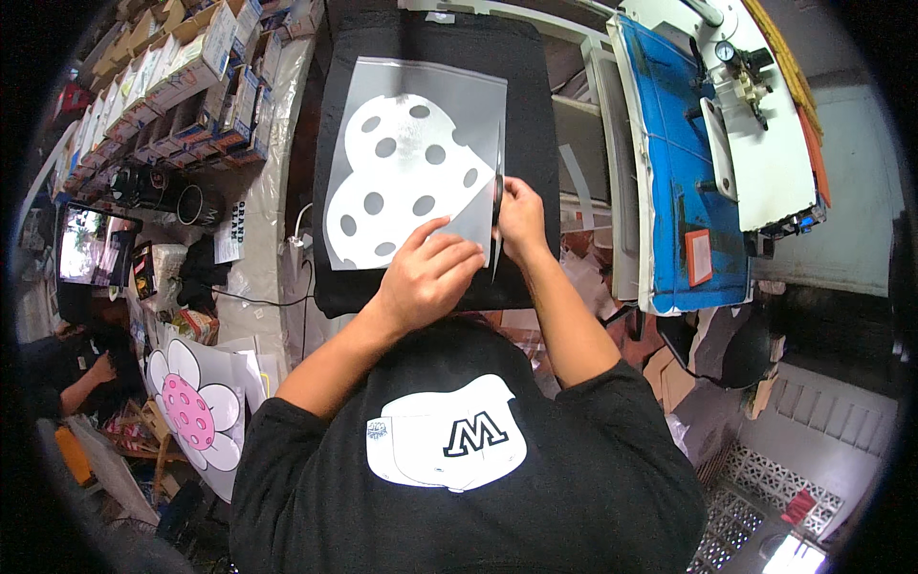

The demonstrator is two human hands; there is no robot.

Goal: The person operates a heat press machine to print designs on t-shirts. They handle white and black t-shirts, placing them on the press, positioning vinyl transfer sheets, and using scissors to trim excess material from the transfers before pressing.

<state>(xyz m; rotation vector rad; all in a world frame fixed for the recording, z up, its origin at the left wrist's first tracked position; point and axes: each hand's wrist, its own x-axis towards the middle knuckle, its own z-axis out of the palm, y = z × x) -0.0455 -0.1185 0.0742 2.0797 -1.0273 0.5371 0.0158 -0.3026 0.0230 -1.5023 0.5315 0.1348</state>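
Right hand: grip closed on a thin dark tool, seen nearly edge-on, upright along the right edge of a translucent sheet; its kind cannot be made out with certainty. Left hand: palm down over the sheet's near right part, fingers loosely bent; whether this grip pinches the sheet cannot be told.

The sheet lies on a black-covered worktop and bears a white two-lobed shape with grey dots, its point directed right, close to the tool. Around the sheet, black cloth shows as a broad band beyond the far edge, a moderate strip to the right and a narrow margin at left, least at the near left corner. The near edge of the worktop lies close to the wearer's black shirt.

Right of the worktop, a gap with pale rails separates it from a blue-covered platform, on which an orange-framed piece lies. Left, beyond a narrow gap: a plastic-covered surface, stacked boxes and a flower cut-out. Far left: another person's hand.
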